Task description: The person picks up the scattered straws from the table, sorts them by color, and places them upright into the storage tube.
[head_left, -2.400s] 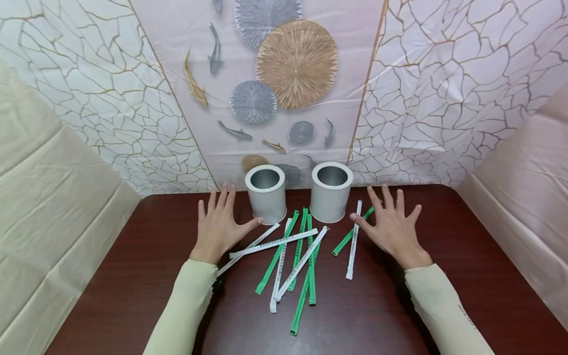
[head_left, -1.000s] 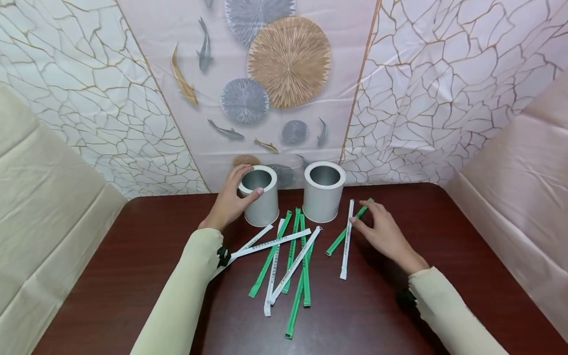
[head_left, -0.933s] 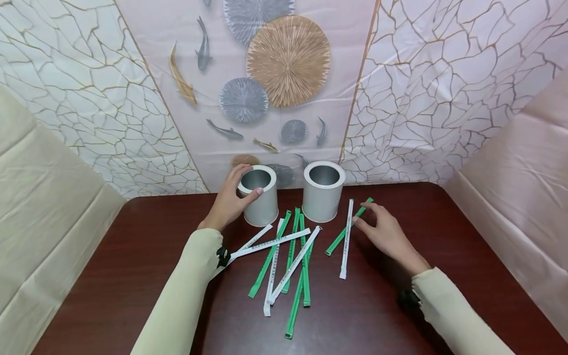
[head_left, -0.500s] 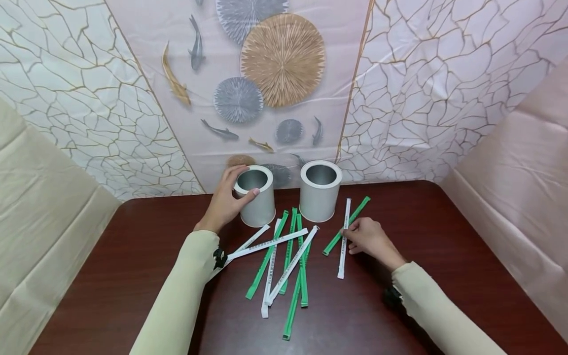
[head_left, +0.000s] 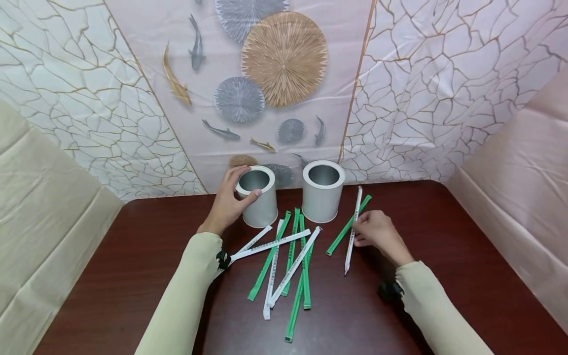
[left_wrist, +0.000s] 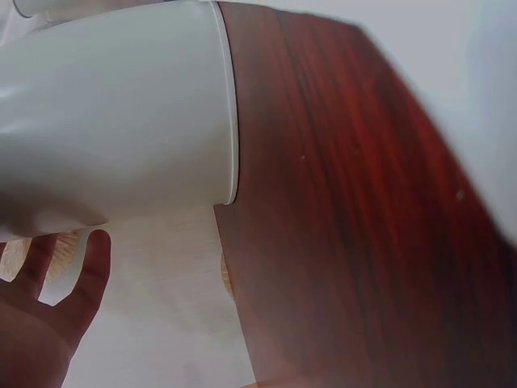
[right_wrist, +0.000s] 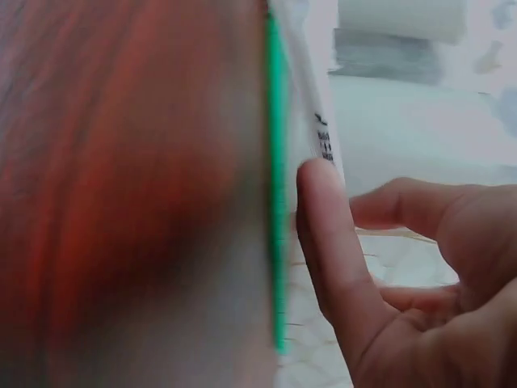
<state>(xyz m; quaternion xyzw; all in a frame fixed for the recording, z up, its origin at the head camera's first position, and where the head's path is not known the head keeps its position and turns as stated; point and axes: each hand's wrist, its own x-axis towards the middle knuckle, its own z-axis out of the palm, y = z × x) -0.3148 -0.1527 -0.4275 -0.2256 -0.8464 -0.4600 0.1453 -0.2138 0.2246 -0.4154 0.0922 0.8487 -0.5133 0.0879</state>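
My left hand (head_left: 222, 207) grips the left grey-white tin can (head_left: 262, 209) near its top, thumb on the near side and fingers round the far side. In the left wrist view, fingers (left_wrist: 93, 271) show along the side of that can. My right hand (head_left: 378, 231) pinches a white paper-wrapped straw (head_left: 349, 254) around its middle. In the right wrist view, the fingertip (right_wrist: 319, 182) lies against the printed wrapper. A green-wrapped straw (head_left: 338, 240) lies on the table, crossed by the white one in the head view.
A second, matching can (head_left: 321, 204) stands to the right of the first, its mouth up. Several green-wrapped straws (head_left: 295, 313) and white-wrapped straws (head_left: 284, 282) lie crossed in front of the cans. The dark red table (head_left: 146, 256) meets a patterned cloth (head_left: 284, 143) behind.
From spread flat on the table, my left hand has moved to the left can and my right to the white straw. That straw has shifted slightly right and away, between my fingers.
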